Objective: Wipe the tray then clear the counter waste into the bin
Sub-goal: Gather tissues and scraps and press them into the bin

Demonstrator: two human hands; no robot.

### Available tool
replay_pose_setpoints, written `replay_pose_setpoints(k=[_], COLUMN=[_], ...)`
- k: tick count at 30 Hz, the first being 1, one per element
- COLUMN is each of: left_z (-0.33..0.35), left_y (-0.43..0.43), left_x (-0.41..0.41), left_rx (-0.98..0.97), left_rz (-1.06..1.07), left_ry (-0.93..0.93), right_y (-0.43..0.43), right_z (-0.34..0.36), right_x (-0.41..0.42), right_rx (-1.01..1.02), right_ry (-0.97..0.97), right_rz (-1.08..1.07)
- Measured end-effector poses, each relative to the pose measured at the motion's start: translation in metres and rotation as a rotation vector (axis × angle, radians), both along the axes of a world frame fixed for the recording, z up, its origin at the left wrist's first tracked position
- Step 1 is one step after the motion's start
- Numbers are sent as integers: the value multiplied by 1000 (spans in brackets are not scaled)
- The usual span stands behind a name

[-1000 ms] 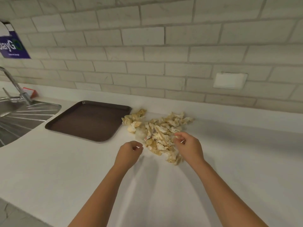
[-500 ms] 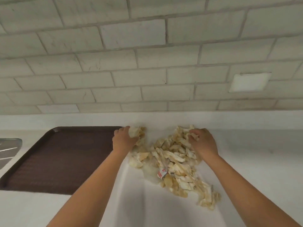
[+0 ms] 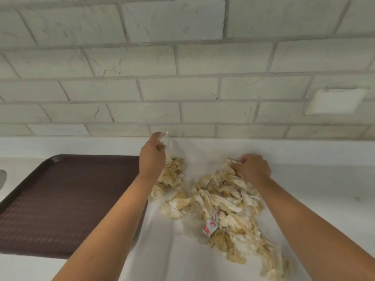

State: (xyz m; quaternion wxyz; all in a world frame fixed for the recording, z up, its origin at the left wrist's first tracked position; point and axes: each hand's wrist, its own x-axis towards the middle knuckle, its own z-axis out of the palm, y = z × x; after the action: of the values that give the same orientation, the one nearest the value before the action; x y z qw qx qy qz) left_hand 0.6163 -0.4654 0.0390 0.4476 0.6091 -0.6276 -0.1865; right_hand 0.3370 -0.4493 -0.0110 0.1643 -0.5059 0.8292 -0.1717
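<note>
Item: waste pile (image 3: 229, 201), crumpled yellowish scraps lying on the white desk (image 3: 328, 191), at 3 o'clock of the brown tray (image 3: 60, 199); left grip (image 3: 152, 159) pinching clear film (image 3: 167, 141) at the pile's 11 o'clock corner; right grip (image 3: 253, 169) curling round scraps at the pile's 12 o'clock edge; brick wall (image 3: 182, 88) rising behind.

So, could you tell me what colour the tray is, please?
The tray is dark brown with a fine textured surface, seen best in the head view.
</note>
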Motion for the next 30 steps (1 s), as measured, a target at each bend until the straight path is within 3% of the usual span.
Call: replay_pose_setpoints(k=[5,8,12,18,21,27,30], left_z=[8,-6,-38,-52,-52,-38,-17], left_y=[-8,-15,-21,-22,-26,-23,-17], left_x=[-3,-9,-20,-39,-38,-25,-22], left_rx=[176,378,491,366,360,316,259], left_rz=[-29,-28,-82,-84,-103,-85,-45], left_ry=[-6,-259,-633,-1017,-923,-297,-92], right_y=[1,2,12,31,40,49,55], right_z=[-1,4,12,26,33,41,40], right_x=[-1,-4,-9,-18,-21,-25,-25], right_rx=[-68,-107,-257,-397,-413,-370,-418], right_ry=[-7,-98,-280,-631,-728,-829,-866], right_rz=[35,36,-14,-66,-42,-149,-197])
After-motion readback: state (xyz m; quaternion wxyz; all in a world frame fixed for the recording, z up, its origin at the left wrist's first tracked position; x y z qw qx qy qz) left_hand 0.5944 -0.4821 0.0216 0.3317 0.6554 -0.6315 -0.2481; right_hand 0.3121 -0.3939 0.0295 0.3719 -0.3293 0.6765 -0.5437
